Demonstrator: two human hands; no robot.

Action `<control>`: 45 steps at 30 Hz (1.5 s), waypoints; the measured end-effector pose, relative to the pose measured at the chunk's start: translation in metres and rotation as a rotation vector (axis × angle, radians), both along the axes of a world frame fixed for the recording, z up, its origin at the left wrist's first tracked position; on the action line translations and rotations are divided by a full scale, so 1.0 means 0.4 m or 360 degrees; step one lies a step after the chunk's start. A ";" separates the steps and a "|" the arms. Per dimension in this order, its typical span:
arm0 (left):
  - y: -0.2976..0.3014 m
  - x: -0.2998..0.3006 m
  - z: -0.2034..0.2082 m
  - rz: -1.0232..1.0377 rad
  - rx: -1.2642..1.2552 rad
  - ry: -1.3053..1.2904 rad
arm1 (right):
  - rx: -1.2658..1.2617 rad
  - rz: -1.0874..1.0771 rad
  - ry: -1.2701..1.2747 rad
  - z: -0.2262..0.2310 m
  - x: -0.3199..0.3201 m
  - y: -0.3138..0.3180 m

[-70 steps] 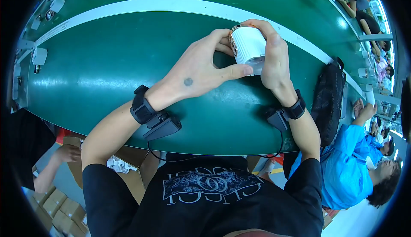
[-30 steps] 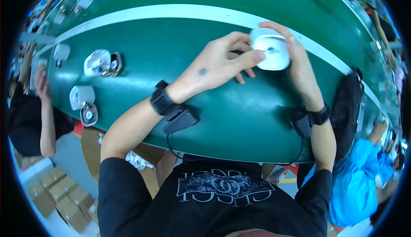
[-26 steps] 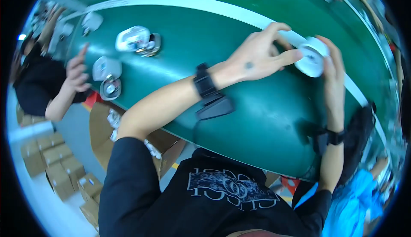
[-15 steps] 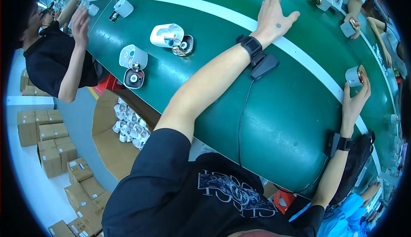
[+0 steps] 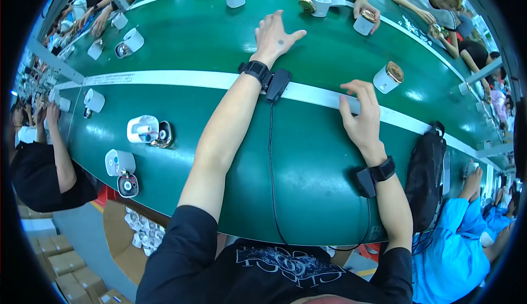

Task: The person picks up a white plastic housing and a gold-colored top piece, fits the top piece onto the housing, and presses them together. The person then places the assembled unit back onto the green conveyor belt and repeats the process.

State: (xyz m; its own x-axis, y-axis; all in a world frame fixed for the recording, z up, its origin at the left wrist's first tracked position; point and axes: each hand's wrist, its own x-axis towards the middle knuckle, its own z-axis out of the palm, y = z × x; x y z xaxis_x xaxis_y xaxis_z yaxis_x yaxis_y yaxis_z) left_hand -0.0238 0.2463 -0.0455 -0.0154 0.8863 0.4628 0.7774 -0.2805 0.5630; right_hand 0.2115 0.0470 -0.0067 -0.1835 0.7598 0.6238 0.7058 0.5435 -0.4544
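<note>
My left hand point(image 5: 277, 36) reaches out over the far side of the green table, past the white strip, fingers spread and nothing held. Nearer to me and to the right, my right hand point(image 5: 362, 116) hovers with curved, parted fingers, also holding nothing. Just beyond its fingertips stands a white device with a gold-rimmed top point(image 5: 388, 77), apart from the hand. At the left of the table lie an opened white housing point(image 5: 143, 129) with its speaker part point(image 5: 163, 134) beside it, and another opened housing point(image 5: 119, 163) with its round part point(image 5: 128, 185).
A black mesh bag point(image 5: 425, 177) lies by my right forearm. Cables run from both wrist devices. Co-workers' hands hold similar units across the table, including a gold-topped one point(image 5: 364, 22). A cardboard box point(image 5: 118, 238) of white parts stands below the left edge.
My view has turned, so the table's things sit elsewhere in the picture. My right hand has come away from the gold-topped device. My left hand remains stretched out and open.
</note>
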 end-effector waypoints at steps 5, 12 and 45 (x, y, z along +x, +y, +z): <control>-0.101 0.001 -0.038 -0.0271 0.0125 -0.0263 | -0.0176 -0.0089 0.0022 -0.048 -0.004 -0.082; -0.533 -0.203 0.208 -0.0739 0.0369 0.0820 | -0.0324 0.0023 -0.0007 -0.053 -0.033 -0.096; -0.522 0.025 0.016 -0.0691 -0.0553 -0.0510 | -0.1032 0.0945 0.0679 -0.064 0.013 -0.007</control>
